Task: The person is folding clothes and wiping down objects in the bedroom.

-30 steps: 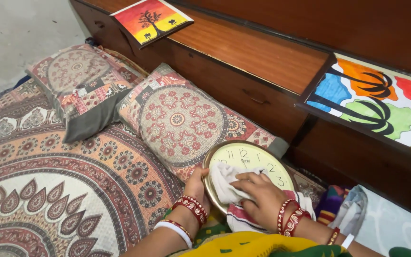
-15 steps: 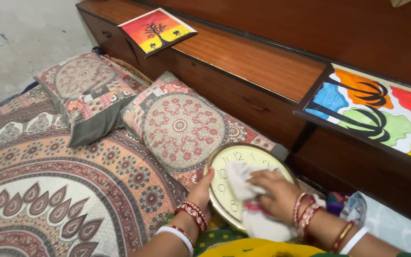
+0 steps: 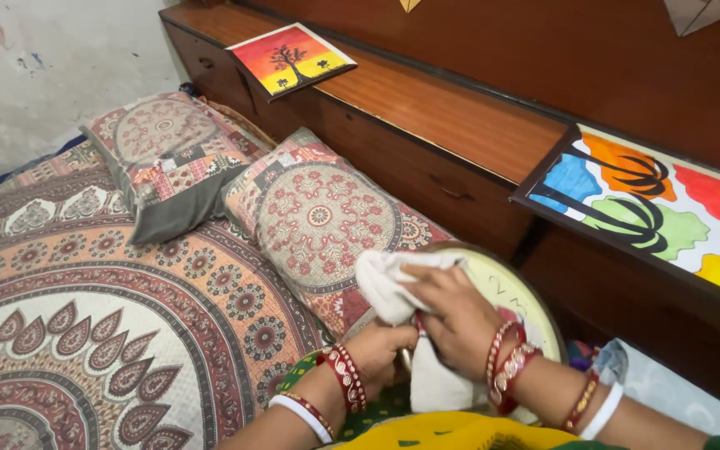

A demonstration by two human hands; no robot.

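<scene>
Bedspread [image 3: 85, 333] with the mandala print fills the left of my view, two patterned pillows [image 3: 318, 221] lying on it against the wooden headboard ledge [image 3: 460, 108]. Moving right, I see the left hand [image 3: 381, 350] curled around the lower left rim of the round wall clock [image 3: 518, 296], gripping it so it stands tilted on the bed near the second pillow. Next over, the right hand [image 3: 452, 317] is closed on a white cloth [image 3: 393, 279] and pressing it flat against the clock face. I judge the wiping as mid-way: the cloth sits over the left and centre of the dial, the right arc of the face is bare and reads pale and fairly clean, but I can't tell which parts have been gone over. Hidden bits: most of the dial, the hands of the clock and its lower edge are behind the cloth and wrists; the bottom of the cloth runs down behind the yellow-green garment [image 3: 460, 433]. Far right, a colourful painting [image 3: 660, 200] on the ledge is cut by the frame edge, and a smaller sunset painting [image 3: 289, 58] sits further back.
</scene>
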